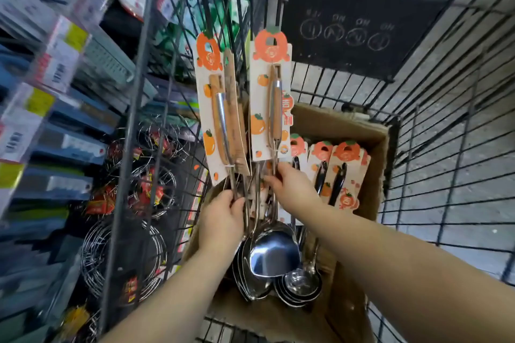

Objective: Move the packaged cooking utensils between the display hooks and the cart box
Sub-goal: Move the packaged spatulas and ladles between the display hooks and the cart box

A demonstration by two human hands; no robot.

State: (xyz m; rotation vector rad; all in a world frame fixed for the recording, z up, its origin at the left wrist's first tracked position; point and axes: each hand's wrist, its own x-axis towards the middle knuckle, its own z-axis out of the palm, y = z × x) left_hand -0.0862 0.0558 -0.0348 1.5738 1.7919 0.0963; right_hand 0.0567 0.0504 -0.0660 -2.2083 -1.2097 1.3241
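The left pack (207,108) and right pack (262,97) stood upright above the box (348,125). Each was a pale card printed with oranges, with a wood-and-steel handle tied to it and a bare steel shaft running below. The left hand (223,220) gripped the left pack's shaft, perhaps more than one. The right hand (289,186) pinched the right pack's shaft just under its card, and a polished scoop (274,253) hung beneath. We judged the job midway: neither pack sat on a hook or lay in the box, and we could not tell which way they were bound. More packs (345,172) leaned in the box beside nested ladle bowls (302,284), so plenty was left to move. The box was soft brown cardboard, set in a black wire cart (446,149). Round wire racks (122,256) hung on the shelving to the left.
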